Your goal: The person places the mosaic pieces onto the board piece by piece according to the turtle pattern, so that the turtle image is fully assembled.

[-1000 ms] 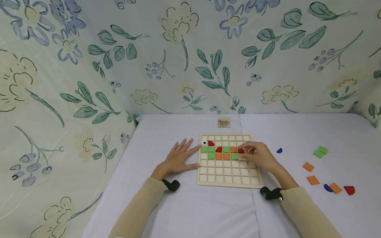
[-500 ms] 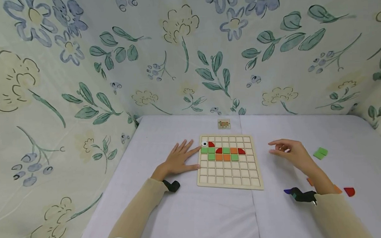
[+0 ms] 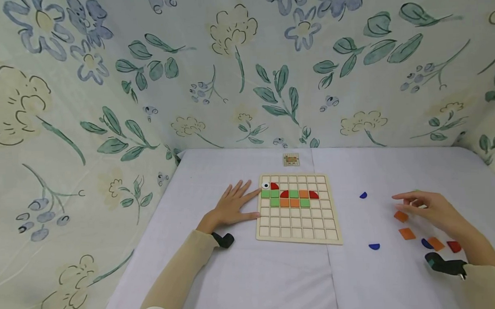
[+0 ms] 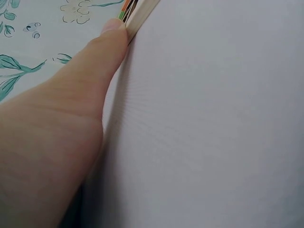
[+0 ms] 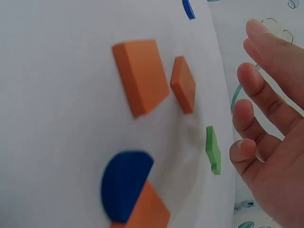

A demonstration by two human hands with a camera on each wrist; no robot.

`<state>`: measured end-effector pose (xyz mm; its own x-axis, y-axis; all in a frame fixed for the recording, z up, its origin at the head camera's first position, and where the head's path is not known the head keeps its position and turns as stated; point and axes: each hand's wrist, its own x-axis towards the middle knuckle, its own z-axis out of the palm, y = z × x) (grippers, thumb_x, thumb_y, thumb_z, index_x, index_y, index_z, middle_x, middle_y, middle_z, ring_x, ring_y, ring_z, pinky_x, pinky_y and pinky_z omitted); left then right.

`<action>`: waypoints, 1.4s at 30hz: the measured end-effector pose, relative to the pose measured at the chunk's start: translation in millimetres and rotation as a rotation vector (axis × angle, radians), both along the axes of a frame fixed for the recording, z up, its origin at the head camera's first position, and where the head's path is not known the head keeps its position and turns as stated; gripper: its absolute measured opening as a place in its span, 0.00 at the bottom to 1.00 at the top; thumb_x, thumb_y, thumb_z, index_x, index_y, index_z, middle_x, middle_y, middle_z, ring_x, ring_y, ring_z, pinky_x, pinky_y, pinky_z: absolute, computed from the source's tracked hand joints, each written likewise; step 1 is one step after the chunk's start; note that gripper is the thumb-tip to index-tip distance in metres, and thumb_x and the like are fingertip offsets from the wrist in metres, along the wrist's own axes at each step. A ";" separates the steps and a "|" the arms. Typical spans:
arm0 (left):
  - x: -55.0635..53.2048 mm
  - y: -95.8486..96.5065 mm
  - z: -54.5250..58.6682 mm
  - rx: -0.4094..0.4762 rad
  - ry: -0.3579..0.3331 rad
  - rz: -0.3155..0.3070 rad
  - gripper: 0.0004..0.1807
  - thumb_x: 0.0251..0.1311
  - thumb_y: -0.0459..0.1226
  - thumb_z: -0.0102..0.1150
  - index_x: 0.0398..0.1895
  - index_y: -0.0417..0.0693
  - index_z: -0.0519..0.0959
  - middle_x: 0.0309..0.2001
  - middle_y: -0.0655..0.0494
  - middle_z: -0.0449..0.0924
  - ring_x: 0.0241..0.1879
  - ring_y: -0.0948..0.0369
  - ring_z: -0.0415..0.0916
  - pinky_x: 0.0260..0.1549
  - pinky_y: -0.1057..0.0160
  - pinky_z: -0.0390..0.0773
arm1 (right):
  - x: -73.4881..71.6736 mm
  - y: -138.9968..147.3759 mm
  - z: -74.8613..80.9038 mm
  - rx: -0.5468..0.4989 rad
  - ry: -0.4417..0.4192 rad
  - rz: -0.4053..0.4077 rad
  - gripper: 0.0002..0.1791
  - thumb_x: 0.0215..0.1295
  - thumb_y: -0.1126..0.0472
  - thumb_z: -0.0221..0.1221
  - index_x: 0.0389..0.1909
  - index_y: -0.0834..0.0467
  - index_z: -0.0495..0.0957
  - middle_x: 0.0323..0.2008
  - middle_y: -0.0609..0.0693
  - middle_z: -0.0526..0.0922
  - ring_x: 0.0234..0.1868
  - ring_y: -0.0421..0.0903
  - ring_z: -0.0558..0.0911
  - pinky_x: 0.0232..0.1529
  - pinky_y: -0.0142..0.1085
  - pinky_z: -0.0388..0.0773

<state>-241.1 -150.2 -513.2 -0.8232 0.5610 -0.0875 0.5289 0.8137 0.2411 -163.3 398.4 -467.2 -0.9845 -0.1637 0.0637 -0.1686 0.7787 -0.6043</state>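
A square wooden grid board (image 3: 296, 223) lies on the table, with green, orange and red pieces and a white eye piece (image 3: 266, 185) in its upper rows. My left hand (image 3: 233, 204) lies spread at the board's left side; thumb and forefinger touch its edge. In the left wrist view the thumb (image 4: 111, 35) meets the board's rim. My right hand (image 3: 431, 207) hovers over the loose pieces at the right, holding nothing, fingers loosely bent. Close below its fingertips is an orange square (image 3: 401, 216). The green pieces (image 5: 213, 151) are mostly hidden behind it in the head view.
Another orange square (image 3: 407, 233), a blue half-circle (image 3: 374, 247) and a red quarter-circle-like piece (image 3: 454, 246) lie loose on the right of the white table. A second blue half-circle (image 3: 363, 195) lies farther back. Behind the board is a small pattern card (image 3: 291, 160).
My right hand has let go of the red piece at the board's right and moved rightward to the loose pieces. The left hand has stayed at the board's edge.
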 end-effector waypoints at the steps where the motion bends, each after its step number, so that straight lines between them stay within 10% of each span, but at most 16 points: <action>1: 0.0 0.1 0.7 0.000 0.000 0.000 0.48 0.59 0.74 0.43 0.80 0.73 0.46 0.81 0.55 0.33 0.78 0.50 0.26 0.72 0.44 0.28 | 0.8 4.8 -2.2 0.006 0.002 0.008 0.18 0.66 0.59 0.66 0.53 0.64 0.82 0.36 0.50 0.76 0.36 0.36 0.71 0.31 0.28 0.71; 17: -2.7 -1.5 -6.4 -0.003 0.000 0.006 0.49 0.57 0.77 0.40 0.79 0.77 0.44 0.81 0.58 0.31 0.78 0.52 0.24 0.72 0.45 0.28 | 11.4 29.9 -28.3 0.000 -0.059 0.042 0.21 0.63 0.60 0.69 0.54 0.65 0.80 0.34 0.47 0.76 0.32 0.34 0.73 0.28 0.30 0.76; 42: -2.8 -1.7 -6.9 0.001 0.008 0.006 0.49 0.57 0.77 0.40 0.79 0.77 0.44 0.81 0.58 0.31 0.78 0.53 0.24 0.72 0.46 0.27 | 7.9 22.8 -27.4 -0.020 -0.082 0.081 0.20 0.60 0.62 0.70 0.51 0.66 0.81 0.28 0.48 0.67 0.26 0.42 0.66 0.21 0.34 0.64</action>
